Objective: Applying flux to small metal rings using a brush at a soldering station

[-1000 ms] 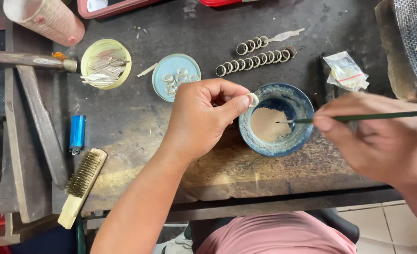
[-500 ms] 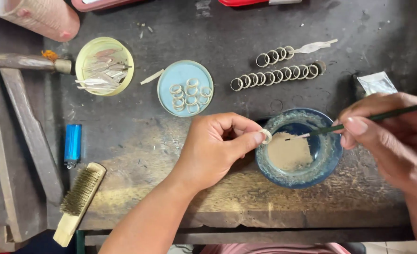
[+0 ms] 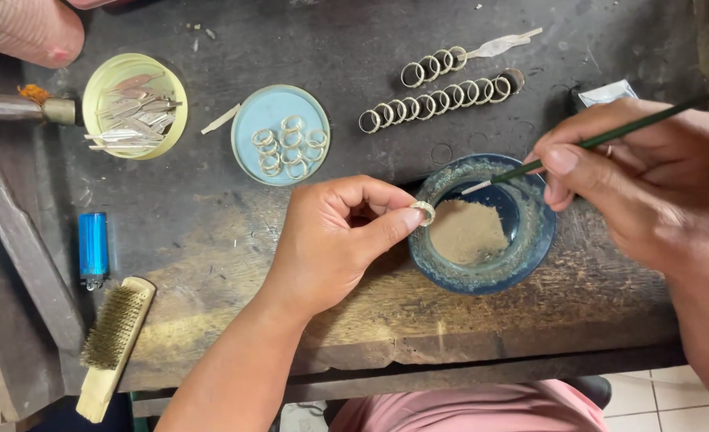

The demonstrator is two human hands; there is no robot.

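**Ring held at the bowl's edge, brush tip lifted to the rim**

The left hand (image 3: 334, 240) pinches a small metal ring (image 3: 423, 212) between thumb and forefinger, fingers closed narrowly on it, right at the near-left rim of the blue bowl (image 3: 522, 256). The right hand (image 3: 650, 184) grips a thin green brush (image 3: 602, 140) with fingers closed around the handle; its pale tip rests over the bowl's far rim, just beyond the ring.

Compared with half a second ago, the brush tip has come up off the tan paste in the bowl and now sits higher, near the rim, while the ring has stayed pinched at the same edge. Judging from that, the brush looks loaded and the ring is presented to it.

Beyond the bowl lie two rows of rings (image 3: 438, 92) strung in lines. To the bowl's left sits a light blue lid (image 3: 246, 148) holding loose rings, and further left a yellow lid (image 3: 102, 80) with metal strips. Well to the left of the bowl lie a blue lighter (image 3: 93, 248) and a wire brush (image 3: 114, 336).
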